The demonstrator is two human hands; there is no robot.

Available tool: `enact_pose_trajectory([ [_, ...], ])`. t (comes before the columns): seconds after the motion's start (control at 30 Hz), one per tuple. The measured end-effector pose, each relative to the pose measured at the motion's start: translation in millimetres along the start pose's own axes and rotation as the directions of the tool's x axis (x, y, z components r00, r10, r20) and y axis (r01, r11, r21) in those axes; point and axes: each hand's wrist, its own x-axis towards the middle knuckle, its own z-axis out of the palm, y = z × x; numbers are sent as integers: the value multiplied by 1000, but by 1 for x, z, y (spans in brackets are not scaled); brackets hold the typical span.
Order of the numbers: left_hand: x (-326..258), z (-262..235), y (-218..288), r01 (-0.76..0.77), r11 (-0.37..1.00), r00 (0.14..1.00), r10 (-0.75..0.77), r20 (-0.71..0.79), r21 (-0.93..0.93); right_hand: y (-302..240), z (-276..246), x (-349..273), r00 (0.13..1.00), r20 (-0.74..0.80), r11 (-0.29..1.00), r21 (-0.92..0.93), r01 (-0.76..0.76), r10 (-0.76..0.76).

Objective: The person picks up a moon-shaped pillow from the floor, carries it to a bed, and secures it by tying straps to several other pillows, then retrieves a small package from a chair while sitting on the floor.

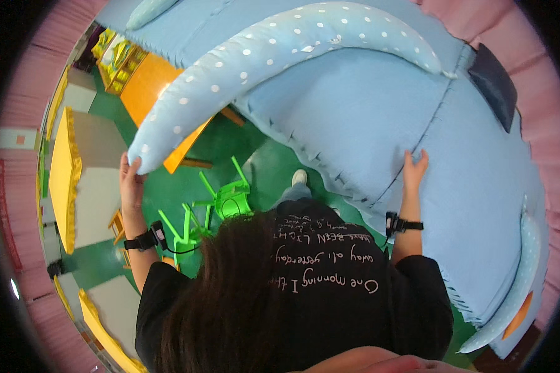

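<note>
Left hand (130, 177): raised at the person's left, fingers curled round the rounded end of the long spotted cushion (274, 53); it has hold of that tip.
Right hand (414, 171): laid flat and open on the blue quilt (367, 118), fingers stretched and pressing on the fabric near a seam line; nothing is gripped in it.
Spotted cushion: pale blue with white dots, long and curved like a crescent; it arches over the top of the quilt, from the left hand up and across to near the quilt's upper right corner.
Blue quilt: a big padded blue sheet spread over the bed, filling the upper and right part of the view; its lower left edge hangs just in front of the person, with a toothed fringe along it.
Wrists: each carries a black strap with a small device.
Green chairs (221, 202): small plastic ones standing on the green floor (261, 168), between the left arm and the quilt's edge.
Orange table (149, 87): beyond the cushion at the upper left, partly hidden by it.
Yellow-edged tables (74, 168): along the left side of the room.
</note>
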Motion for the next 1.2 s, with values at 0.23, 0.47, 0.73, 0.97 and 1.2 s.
enact_pose_trajectory([
  [0.23, 78, -97, -34, 44, 987, 972, -78, -221, -152, -82, 54, 99, 930, 178, 702, 614, -361, 323],
  [0.47, 198, -106, -32, -180, 961, 943, 108, -316, -210, -125, 86, 163, 890, 162, 513, 768, -384, 426],
  [0.73, 353, -63, 40, -304, 908, 945, 248, -213, -289, -143, 71, 180, 947, -54, 565, 812, -142, 316],
  [0.97, 428, 97, 167, -499, 706, 799, 599, 48, -503, -215, -28, 144, 892, -451, 742, 601, 298, 7],
  [1.2, 460, 273, 197, -277, 584, 631, 709, 314, -763, -229, -142, 77, 647, -755, 682, 419, 599, -104],
])
